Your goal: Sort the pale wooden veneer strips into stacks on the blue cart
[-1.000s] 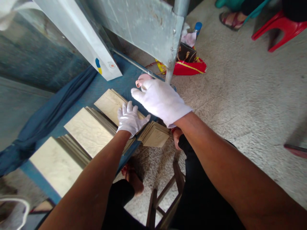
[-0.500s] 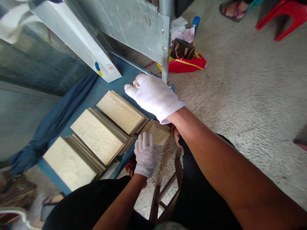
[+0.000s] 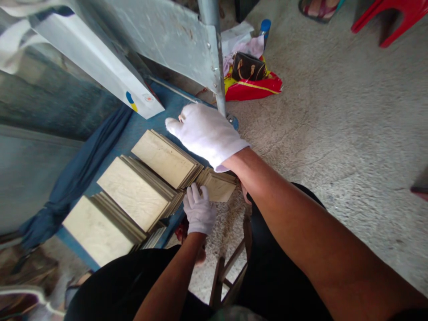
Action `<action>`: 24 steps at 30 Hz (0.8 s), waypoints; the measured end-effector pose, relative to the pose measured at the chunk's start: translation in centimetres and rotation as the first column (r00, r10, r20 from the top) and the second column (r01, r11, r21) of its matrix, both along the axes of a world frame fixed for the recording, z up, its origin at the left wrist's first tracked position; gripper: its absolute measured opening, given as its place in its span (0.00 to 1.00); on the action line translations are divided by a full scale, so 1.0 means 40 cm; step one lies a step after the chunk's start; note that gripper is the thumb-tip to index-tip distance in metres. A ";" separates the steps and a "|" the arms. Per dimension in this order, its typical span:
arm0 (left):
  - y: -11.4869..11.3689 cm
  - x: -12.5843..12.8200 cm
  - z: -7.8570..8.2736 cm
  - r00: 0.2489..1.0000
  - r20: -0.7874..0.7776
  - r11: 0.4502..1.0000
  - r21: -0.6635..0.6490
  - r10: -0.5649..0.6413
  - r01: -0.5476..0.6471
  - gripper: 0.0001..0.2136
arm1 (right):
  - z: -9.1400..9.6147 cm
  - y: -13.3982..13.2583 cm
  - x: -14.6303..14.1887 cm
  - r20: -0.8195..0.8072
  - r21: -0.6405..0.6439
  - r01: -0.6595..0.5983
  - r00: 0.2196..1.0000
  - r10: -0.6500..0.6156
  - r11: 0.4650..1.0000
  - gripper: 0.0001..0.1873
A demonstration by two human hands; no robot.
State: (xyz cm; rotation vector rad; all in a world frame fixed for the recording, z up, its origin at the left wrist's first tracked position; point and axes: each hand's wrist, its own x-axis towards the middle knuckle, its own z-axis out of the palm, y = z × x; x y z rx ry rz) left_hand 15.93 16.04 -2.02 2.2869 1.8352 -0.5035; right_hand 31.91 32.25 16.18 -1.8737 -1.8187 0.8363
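My left hand [image 3: 199, 209], in a white glove, has its fingers stretched out over the near edge of a smaller stack of thin cream sheets [image 3: 218, 188], close to its neighbour. Whether its fingertips press on the sheets I cannot tell. Higher up, my right hand [image 3: 203, 133], gloved too, hovers above the blue surface with its fingers curled and its thumb pointing left; what lies under the fingers is hidden. Three larger stacks of cream rectangular sheets lean in a row: a far one [image 3: 162, 156], a middle one [image 3: 132, 191] and a near one [image 3: 96, 232].
The stacks stand on a blue surface [image 3: 155, 96] beside a grey metal frame [image 3: 217, 67]. A long white box [image 3: 113, 62] leans at the back. On the concrete floor lie a red and yellow bag [image 3: 254, 89] and a brown handbag [image 3: 248, 67]. A red stool [image 3: 384, 18] stands near a person's sandalled foot [image 3: 321, 10].
My left hand has shifted slightly up and left, towards the edge of the stacks. My right hand keeps its curled pose; the whole view has shifted a little.
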 end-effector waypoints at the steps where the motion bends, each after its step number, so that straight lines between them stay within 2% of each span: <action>1: -0.002 0.003 0.001 1.000 -0.006 1.000 -0.011 0.013 -0.013 0.33 | 0.001 0.001 0.000 -0.002 0.013 -0.009 1.000 0.009 1.000 0.19; 10: -0.004 0.018 0.009 0.991 -0.007 0.987 -0.091 0.135 -0.135 0.34 | -0.010 0.002 0.001 -0.030 0.017 -0.036 0.999 0.036 0.999 0.18; 13: -0.020 0.015 0.007 0.991 0.011 0.990 -0.063 0.131 -0.130 0.34 | -0.011 0.002 -0.001 -0.028 0.038 -0.045 0.999 0.046 0.998 0.18; 17: -0.071 0.023 0.010 0.995 0.054 0.996 -0.022 0.082 -0.081 0.30 | -0.015 0.002 -0.005 -0.015 0.057 -0.046 0.999 0.047 0.997 0.17; 20: -0.103 0.032 0.005 0.983 0.153 0.994 -0.048 0.104 -0.097 0.28 | -0.019 0.002 -0.005 -0.008 0.064 -0.033 0.999 0.034 0.997 0.17; 24: -0.102 0.026 -0.015 0.893 0.354 0.952 -0.228 0.278 -0.205 0.26 | -0.024 0.002 -0.003 -0.016 0.069 -0.029 0.999 0.030 0.997 0.17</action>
